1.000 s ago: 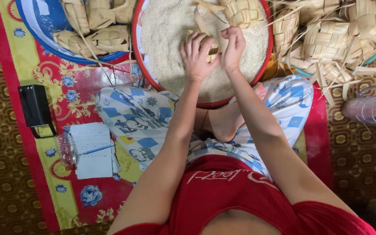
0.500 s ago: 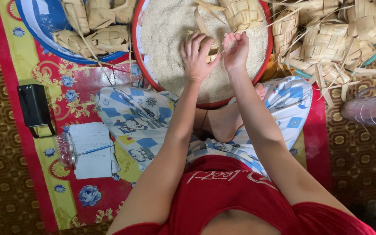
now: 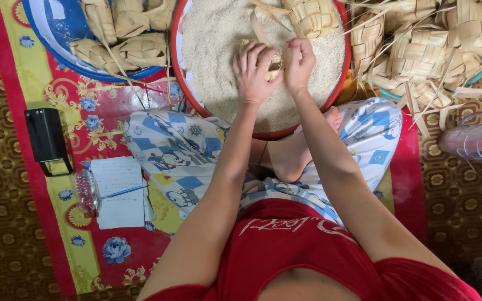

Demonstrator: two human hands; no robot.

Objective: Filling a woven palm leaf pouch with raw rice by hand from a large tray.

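With the left hand [image 3: 254, 72] gripping the woven pouch [image 3: 273, 67] over the rice tray [image 3: 341, 83], the right hand's [image 3: 299, 62] pinched fingers should trickle grains slowly.

Soft even light falling from above, colours showing bright, faint shadows lying under the arms, edges bending slightly, no glare, focus holding sharp throughout.

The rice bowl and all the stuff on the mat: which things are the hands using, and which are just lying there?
In use:
left hand and right hand, together holding a small woven leaf pouch
red-rimmed basin of rice
empty woven pouches
pouches in the blue basin

Just lying about:
black box
notepad with pen
clear plastic jug
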